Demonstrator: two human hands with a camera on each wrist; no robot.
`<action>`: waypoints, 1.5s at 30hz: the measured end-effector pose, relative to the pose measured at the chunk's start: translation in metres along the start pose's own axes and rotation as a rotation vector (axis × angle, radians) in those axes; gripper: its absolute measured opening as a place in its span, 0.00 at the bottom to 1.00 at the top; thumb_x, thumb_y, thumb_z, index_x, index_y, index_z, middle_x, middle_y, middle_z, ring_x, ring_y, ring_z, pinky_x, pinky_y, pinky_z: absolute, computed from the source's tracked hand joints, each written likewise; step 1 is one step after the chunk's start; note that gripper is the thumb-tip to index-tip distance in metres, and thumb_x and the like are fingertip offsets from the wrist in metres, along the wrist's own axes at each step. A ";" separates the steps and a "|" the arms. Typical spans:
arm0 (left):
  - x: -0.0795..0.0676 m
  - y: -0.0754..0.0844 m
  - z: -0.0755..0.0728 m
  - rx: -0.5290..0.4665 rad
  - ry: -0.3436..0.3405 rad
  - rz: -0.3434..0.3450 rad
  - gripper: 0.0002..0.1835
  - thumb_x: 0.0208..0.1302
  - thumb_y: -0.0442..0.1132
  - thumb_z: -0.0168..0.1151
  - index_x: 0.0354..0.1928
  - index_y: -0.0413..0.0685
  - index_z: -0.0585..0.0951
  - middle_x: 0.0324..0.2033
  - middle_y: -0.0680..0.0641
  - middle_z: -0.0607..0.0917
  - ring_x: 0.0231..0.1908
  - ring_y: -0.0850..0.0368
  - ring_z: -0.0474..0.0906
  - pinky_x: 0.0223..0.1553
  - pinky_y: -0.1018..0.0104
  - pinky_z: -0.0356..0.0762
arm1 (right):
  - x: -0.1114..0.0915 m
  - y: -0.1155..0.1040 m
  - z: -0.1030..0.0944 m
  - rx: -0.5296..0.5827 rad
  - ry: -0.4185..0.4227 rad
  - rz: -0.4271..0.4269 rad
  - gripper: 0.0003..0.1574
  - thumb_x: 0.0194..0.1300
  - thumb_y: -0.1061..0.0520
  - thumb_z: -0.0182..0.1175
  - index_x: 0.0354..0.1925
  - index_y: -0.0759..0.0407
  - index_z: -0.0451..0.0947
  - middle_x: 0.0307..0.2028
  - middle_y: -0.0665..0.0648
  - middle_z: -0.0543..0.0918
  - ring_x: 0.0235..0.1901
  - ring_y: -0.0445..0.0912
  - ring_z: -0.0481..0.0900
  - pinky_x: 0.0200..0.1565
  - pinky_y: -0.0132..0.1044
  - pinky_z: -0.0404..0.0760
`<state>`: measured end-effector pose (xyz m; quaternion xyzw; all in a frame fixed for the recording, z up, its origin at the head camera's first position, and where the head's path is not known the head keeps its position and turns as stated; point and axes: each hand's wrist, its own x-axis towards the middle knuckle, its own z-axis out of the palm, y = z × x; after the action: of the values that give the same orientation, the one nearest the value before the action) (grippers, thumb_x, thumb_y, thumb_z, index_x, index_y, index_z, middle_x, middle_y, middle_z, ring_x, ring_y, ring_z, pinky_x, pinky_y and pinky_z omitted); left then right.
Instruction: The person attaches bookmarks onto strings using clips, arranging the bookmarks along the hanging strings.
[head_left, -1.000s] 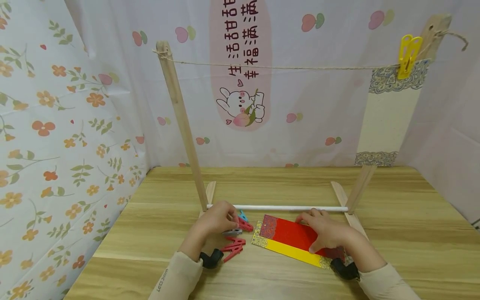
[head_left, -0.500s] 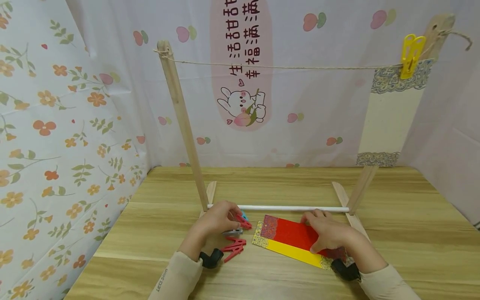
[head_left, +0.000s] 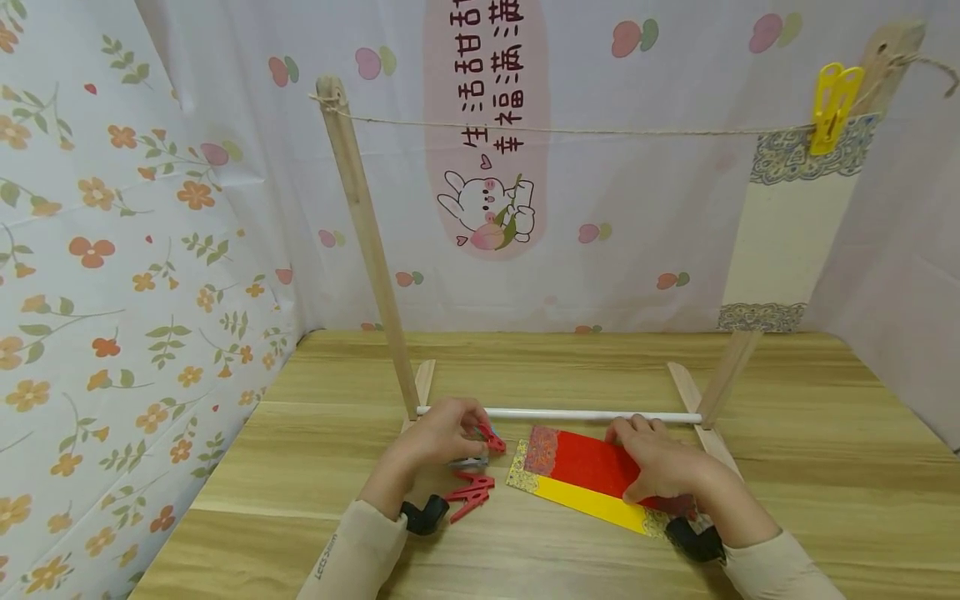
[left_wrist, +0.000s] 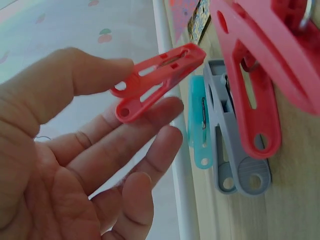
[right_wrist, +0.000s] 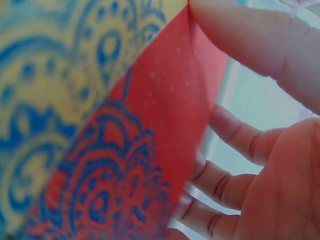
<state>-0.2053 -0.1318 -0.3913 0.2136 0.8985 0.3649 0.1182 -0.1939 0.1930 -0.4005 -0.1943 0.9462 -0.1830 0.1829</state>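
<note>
My left hand pinches a red clothespin between thumb and fingertips; its spring end points away from the palm. Below that hand lie a grey clothespin, a light-blue clothespin and more red clothespins. My right hand spans the red card, thumb at its near edge and fingers at its far edge. Patterned bands decorate the card's ends. Partly covered by it is a yellow card, also with patterned ends.
Behind the hands stands a wooden frame with a left post, a white crossbar and a string across the top. A yellow clothespin holds a cream card on the string at the right.
The red clothespin in my left hand has shifted slightly and is tilted more. My right hand has slid slightly on the red card, while the cards stay nearly in place.
</note>
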 end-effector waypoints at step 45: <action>-0.002 0.006 -0.007 -0.118 0.096 0.111 0.17 0.67 0.40 0.66 0.55 0.43 0.82 0.45 0.47 0.87 0.43 0.57 0.76 0.39 0.66 0.76 | 0.002 0.012 -0.018 0.410 0.011 -0.354 0.15 0.68 0.64 0.60 0.52 0.58 0.72 0.40 0.54 0.79 0.36 0.39 0.73 0.35 0.32 0.75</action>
<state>-0.2040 -0.1328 -0.3818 0.2378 0.8669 0.4330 0.0670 -0.2063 0.2073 -0.3904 -0.3144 0.8416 -0.4011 0.1787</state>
